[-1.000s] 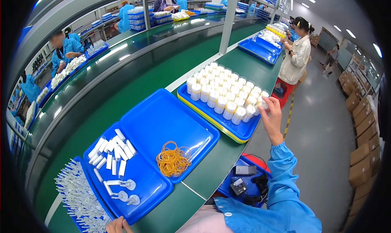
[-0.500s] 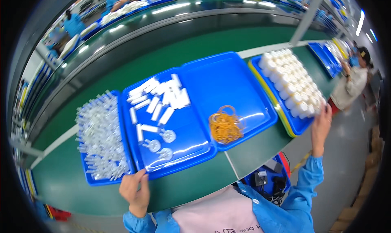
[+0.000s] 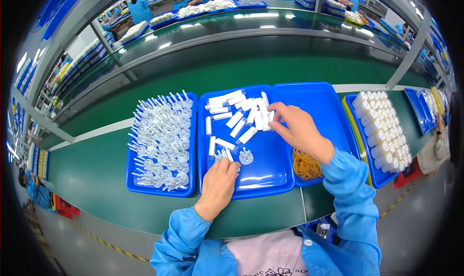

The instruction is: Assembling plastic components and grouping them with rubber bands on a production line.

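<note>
Currently, left hand (image 3: 218,186): fingers curled over pronged discs (image 3: 224,154) at the tray's (image 3: 270,155) seven o'clock; whether they pinch one, I cannot tell.
Right hand (image 3: 303,131): finger and thumb beside the tubes (image 3: 234,119), at the tray's two o'clock; any grip is unclear.
Prongs: probably bendable, so I should pinch lightly.
Tubes: jumbled, best singled out by one end.

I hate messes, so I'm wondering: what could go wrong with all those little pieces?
Clear pieces crowd the left tray to its edge, so a bump might spill some. The right hand is at loose white pieces and could knock a few astray. The orange rubber bands lie tangled, so pulling one might drag others.
</note>
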`<action>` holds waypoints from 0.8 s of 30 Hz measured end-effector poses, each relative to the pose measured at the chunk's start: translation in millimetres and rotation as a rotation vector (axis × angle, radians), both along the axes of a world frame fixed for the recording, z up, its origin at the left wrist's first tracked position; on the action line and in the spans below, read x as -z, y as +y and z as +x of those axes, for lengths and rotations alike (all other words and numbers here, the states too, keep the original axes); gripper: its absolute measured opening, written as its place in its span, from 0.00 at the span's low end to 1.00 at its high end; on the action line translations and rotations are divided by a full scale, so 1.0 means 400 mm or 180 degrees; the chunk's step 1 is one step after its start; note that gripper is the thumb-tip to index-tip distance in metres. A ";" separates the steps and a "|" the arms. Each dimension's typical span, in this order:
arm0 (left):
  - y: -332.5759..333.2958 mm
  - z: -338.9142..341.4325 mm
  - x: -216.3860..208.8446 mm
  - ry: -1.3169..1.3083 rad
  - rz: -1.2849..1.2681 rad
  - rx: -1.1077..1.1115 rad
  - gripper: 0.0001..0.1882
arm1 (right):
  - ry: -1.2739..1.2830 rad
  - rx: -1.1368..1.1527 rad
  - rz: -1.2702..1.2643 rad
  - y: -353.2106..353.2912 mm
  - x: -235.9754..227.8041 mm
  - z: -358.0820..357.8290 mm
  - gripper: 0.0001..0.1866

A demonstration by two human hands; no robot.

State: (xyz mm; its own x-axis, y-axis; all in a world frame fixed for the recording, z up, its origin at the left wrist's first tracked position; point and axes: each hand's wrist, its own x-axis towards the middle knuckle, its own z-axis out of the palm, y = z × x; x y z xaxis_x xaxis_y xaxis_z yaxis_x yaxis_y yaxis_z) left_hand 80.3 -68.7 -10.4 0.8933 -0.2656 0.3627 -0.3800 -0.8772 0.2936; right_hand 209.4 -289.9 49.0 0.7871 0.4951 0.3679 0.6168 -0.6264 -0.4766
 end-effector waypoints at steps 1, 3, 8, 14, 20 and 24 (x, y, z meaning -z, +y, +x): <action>-0.004 -0.005 0.002 -0.0065 -0.0118 -0.0040 0.14 | 0.0163 0.0115 -0.0327 0.031 0.016 0.036 0.13; -0.009 -0.024 -0.004 -0.0030 -0.0452 -0.0045 0.13 | -0.0482 0.0249 -0.1023 0.068 0.089 0.105 0.12; -0.011 -0.114 -0.047 0.0109 -0.1689 -0.0355 0.12 | -0.0679 0.0103 -0.1918 0.120 0.149 0.107 0.13; 0.020 -0.160 -0.047 0.0623 -0.3226 -0.0415 0.10 | 0.0249 -0.0556 -0.1265 0.069 0.109 0.043 0.13; 0.024 -0.169 -0.034 0.0646 -0.3419 -0.0240 0.10 | 0.1832 -0.0340 0.1247 0.009 0.009 -0.042 0.11; 0.003 -0.176 -0.045 0.0882 -0.3601 -0.0013 0.08 | 0.2652 -0.0408 0.2577 -0.008 -0.007 -0.115 0.13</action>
State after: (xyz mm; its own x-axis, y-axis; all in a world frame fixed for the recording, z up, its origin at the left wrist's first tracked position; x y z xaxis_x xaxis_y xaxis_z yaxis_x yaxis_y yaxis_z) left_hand 10.0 -67.6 7.7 0.9792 0.0878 0.1832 -0.1781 -0.0625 0.9820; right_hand 163.4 -293.2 51.8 0.8950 0.4460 0.0058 -0.0383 0.0899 -0.9952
